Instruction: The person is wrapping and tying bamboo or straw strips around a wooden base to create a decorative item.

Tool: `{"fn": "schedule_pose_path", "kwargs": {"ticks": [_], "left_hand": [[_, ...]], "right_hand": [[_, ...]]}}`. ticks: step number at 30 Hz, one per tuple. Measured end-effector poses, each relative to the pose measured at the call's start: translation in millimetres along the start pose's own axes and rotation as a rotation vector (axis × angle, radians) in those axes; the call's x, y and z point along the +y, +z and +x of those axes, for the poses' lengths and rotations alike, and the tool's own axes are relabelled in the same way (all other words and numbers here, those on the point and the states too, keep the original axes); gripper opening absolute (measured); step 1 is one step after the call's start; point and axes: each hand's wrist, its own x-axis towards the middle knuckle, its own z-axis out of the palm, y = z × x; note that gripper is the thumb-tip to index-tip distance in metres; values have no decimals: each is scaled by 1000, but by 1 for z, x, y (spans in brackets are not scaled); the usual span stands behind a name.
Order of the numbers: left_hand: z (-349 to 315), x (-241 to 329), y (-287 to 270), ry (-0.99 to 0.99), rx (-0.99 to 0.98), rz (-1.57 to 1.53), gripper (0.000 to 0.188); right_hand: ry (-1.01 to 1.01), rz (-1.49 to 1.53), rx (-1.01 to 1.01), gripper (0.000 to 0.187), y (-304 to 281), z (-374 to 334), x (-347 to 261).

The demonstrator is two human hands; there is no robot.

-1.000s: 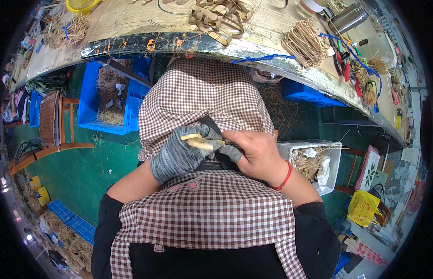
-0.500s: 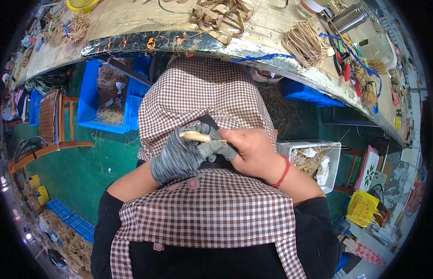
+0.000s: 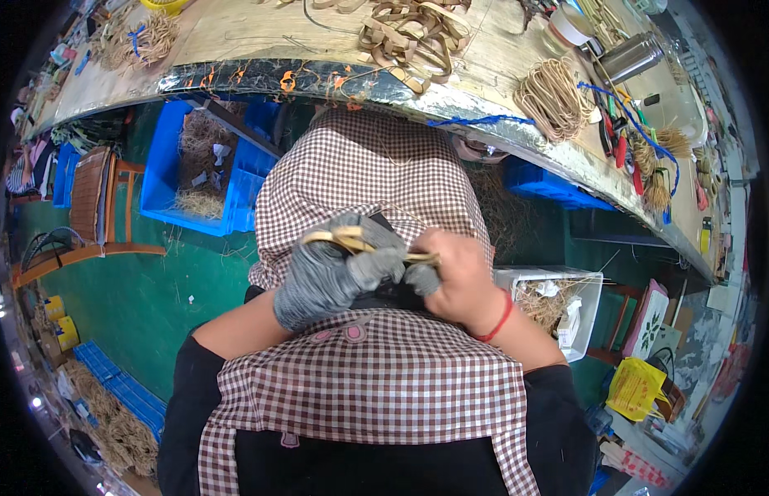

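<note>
Over my lap, my left hand (image 3: 339,263), in a grey knitted glove, is closed round a pale, flat, curled strip of plant fibre (image 3: 349,240). The strip's loops stand out above the glove. Close on its right, my bare right hand (image 3: 457,273), with a red cord round the wrist, is closed on the strip's other end, a thin pale piece (image 3: 421,259) showing between both hands. Grey cloth covers a fingertip under the right fist; whose finger it is I cannot tell. Motion blurs the right hand a little.
Ahead, the worktable (image 3: 260,41) bears a heap of brown strips (image 3: 413,37), a cord coil (image 3: 554,99), red-handled tools (image 3: 621,153) and a metal flask (image 3: 632,58). Below stand a blue crate (image 3: 161,178) at left and a white bin (image 3: 587,318) of scraps at right.
My right hand has shifted slightly right, away from my left. The strip, fairly straight before, now shows curled loops above the glove. The whole view has shifted a little.
</note>
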Motion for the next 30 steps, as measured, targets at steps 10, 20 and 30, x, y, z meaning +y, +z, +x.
{"fn": "schedule_pose_path", "kwargs": {"ticks": [10, 20, 30], "left_hand": [[2, -3, -4, 109, 22, 267, 16], [6, 5, 2, -115, -178, 214, 32], [21, -19, -4, 309, -260, 252, 44]], "right_hand": [[-30, 111, 234, 13, -18, 1, 19], [-3, 220, -9, 16, 16, -3, 19], [44, 609, -400, 15, 17, -8, 32]]}}
